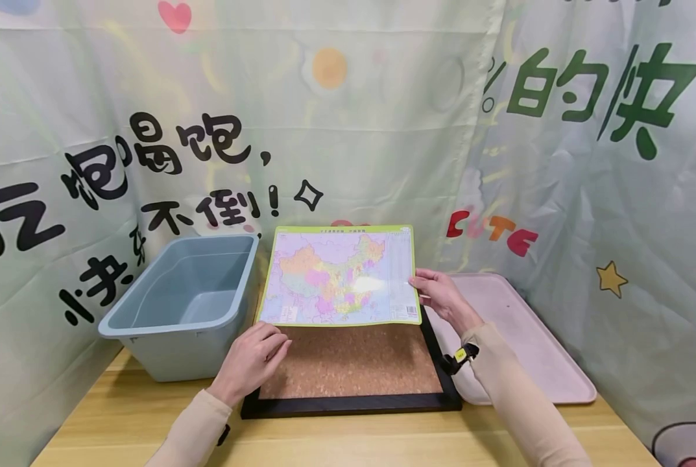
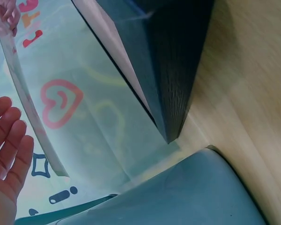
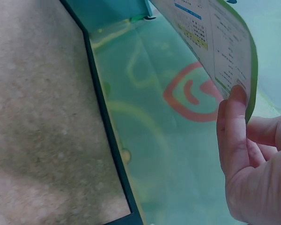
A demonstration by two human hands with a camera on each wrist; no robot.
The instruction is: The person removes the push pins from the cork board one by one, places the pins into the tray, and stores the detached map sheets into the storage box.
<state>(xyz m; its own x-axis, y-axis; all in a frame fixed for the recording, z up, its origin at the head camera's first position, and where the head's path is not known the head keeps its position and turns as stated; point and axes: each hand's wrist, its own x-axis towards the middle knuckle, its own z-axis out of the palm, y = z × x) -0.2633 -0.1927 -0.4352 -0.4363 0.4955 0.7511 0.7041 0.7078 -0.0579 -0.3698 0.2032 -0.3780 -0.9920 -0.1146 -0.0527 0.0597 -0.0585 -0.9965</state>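
A map sheet (image 1: 336,279) with a yellow-green border hangs tilted above the cork board (image 1: 353,363), covering its far part. My right hand (image 1: 443,297) pinches the sheet's right edge between thumb and fingers. The right wrist view shows printed text on the back of the sheet (image 3: 220,47), with fingers of the right hand (image 3: 253,159) against it. Just below the sheet's near left corner is my left hand (image 1: 251,360). In the left wrist view the fingers of the left hand (image 2: 9,150) are loosely extended beside the sheet, gripping nothing.
The cork board has a black frame (image 1: 353,405) and lies on the wooden table (image 1: 301,444). A blue-grey plastic tub (image 1: 178,353) stands to its left. On the right is a pale pink tray (image 1: 534,350). A printed curtain (image 1: 377,162) closes off the back and sides.
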